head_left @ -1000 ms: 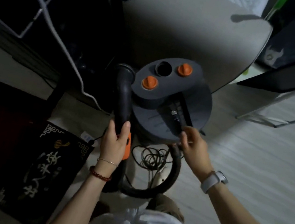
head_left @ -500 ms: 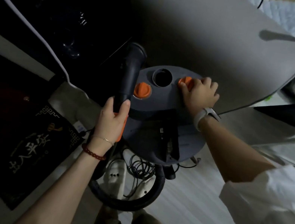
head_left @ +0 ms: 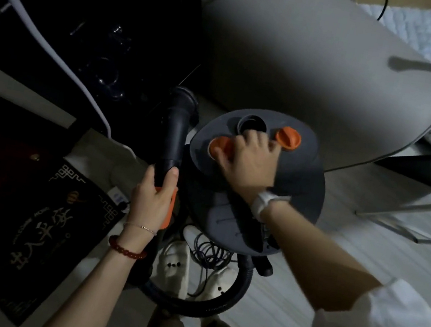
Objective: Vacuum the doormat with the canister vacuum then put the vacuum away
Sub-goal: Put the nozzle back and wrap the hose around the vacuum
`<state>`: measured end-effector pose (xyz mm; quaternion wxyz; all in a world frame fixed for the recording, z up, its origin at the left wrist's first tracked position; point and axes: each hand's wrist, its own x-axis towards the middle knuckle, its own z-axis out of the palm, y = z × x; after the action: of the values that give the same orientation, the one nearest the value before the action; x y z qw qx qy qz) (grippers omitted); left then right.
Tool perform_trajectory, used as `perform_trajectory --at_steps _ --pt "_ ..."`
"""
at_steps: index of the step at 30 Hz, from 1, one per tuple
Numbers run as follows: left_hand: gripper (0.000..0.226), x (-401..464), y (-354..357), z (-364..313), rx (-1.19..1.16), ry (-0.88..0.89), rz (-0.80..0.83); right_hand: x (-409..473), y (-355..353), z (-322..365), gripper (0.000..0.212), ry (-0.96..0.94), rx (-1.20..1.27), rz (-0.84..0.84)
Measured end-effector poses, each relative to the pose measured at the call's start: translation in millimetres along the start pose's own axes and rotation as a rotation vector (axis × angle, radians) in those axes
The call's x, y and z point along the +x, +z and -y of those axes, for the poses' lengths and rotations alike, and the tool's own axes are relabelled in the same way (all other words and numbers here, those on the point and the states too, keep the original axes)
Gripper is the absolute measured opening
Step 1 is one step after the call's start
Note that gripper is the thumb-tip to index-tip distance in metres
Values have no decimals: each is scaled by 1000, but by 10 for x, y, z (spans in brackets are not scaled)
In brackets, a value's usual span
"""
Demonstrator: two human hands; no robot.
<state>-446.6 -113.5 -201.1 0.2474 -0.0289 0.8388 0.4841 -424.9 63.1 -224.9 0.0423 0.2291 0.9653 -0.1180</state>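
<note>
Both hands busy, right hand shifted from far orange knob to near knob, fingers seemingly curled on it, left hand gripping hose.

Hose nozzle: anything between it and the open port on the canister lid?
Yes. The right hand lies across the lid, on the near orange knob, right at the port. The left hand holds the nozzle upright beside the canister. Nothing else visible in the way.
</note>
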Motion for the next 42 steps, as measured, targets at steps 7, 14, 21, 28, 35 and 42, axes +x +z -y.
perform_trajectory --at_steps 7,14,21,28,35,42 --pt "13 188 -329 181 -57 -80 10 125 134 364 37 202 22 121" --pt "15 241 -536 228 -170 -132 68 111 125 253 29 157 131 97" --pt "14 87 -813 294 -341 -163 148 -738 149 629 39 -46 562 142" --pt "26 -163 -868 245 -476 -82 171 -1414 344 1257 52 -20 879 821" --pt "37 -778 -881 527 -453 -79 221 -2025 375 1031 56 -102 889 735" --pt "32 -1728 -724 1076 -412 -274 55 -2500 120 713 38 -33 1059 498"
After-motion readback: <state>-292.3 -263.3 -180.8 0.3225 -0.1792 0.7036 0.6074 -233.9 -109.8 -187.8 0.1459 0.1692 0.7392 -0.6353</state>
